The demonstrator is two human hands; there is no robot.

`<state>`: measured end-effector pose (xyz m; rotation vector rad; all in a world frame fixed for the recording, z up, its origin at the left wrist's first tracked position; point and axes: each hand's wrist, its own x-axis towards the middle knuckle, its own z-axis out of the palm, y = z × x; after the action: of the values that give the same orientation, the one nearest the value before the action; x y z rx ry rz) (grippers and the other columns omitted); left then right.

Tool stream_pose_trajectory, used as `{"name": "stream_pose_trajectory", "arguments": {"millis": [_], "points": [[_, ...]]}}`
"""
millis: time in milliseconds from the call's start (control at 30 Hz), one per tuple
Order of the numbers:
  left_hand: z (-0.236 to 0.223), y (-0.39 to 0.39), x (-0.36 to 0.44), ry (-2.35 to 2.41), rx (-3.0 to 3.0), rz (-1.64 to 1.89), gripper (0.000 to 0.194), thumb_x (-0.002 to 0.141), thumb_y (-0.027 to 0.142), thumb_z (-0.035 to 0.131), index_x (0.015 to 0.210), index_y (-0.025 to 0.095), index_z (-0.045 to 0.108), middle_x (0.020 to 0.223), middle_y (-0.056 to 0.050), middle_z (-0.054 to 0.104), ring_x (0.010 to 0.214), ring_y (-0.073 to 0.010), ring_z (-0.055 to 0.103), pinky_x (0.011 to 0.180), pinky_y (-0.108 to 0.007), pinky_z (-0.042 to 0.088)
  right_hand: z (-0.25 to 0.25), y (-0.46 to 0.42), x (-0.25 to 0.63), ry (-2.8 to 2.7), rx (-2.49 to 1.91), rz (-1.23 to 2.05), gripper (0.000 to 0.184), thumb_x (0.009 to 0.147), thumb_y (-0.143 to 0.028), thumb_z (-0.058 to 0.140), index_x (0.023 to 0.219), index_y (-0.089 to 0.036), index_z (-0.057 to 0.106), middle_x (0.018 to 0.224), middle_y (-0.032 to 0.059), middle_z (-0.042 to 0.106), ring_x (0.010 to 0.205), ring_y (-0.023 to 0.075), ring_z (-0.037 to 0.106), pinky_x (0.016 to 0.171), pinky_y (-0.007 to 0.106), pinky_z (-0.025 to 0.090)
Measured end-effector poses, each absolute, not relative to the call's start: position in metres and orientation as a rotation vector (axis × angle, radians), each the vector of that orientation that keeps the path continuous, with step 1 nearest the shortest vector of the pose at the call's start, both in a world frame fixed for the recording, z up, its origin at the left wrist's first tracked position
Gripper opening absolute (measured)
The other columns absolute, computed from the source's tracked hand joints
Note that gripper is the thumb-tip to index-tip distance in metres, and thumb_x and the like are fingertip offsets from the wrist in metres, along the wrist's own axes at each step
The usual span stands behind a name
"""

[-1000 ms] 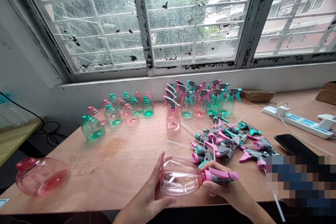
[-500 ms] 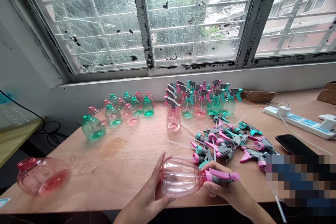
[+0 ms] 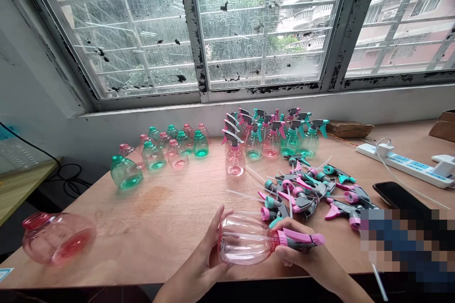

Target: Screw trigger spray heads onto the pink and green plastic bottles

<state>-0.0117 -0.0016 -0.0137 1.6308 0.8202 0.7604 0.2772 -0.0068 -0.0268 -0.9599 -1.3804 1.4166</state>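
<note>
A pink plastic bottle (image 3: 245,239) gripped in both hands at the near edge of a plywood desk (image 3: 152,241)
The left hand (image 3: 202,251) curled round the bulbous, glossy translucent body, while the right hand (image 3: 298,253) closed on the grey-and-pink trigger head (image 3: 302,240) at the neck; the thin, smooth plastic looked easy to lose hold of, a skewed collar could have cross-threaded, and a slip could have scattered the tangled loose sprayer heads (image 3: 298,194) just beyond

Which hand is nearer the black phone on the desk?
Right. The right hand, on the spray head, is below and left of the black phone; the left hand is farther left, on the pink bottle.
</note>
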Motion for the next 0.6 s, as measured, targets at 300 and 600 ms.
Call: {"name": "stream_pose_trajectory", "arguments": {"millis": [300,600], "points": [[-0.0074,-0.0064,-0.0091,0.835,1.531,0.787,0.112,0.082,0.034,0.083,0.159,0.043,0.001,0.170,-0.004,0.017,0.153,-0.0345,0.023,0.125,-0.053,0.019,-0.0265,-0.0069,0.2773,-1.391,-0.982,1.389,0.027,0.079,-0.041,0.081,0.091,-0.022,0.066,0.062,-0.0060,0.059,0.054,0.0129,0.053,0.053,0.022,0.047],[-0.0079,-0.0015,-0.0112,0.807,1.591,0.728,0.100,0.088,0.035,0.076,0.159,0.043,0.006,0.170,-0.005,0.014,0.154,-0.0328,0.022,0.125,-0.052,0.020,-0.0252,-0.0075,0.2767,-1.379,-0.991,1.392,0.032,0.079,-0.046,0.079,0.095,-0.022,0.064,0.062,-0.0058,0.056,0.053,0.0139,0.050,0.053,0.025,0.044]]}}
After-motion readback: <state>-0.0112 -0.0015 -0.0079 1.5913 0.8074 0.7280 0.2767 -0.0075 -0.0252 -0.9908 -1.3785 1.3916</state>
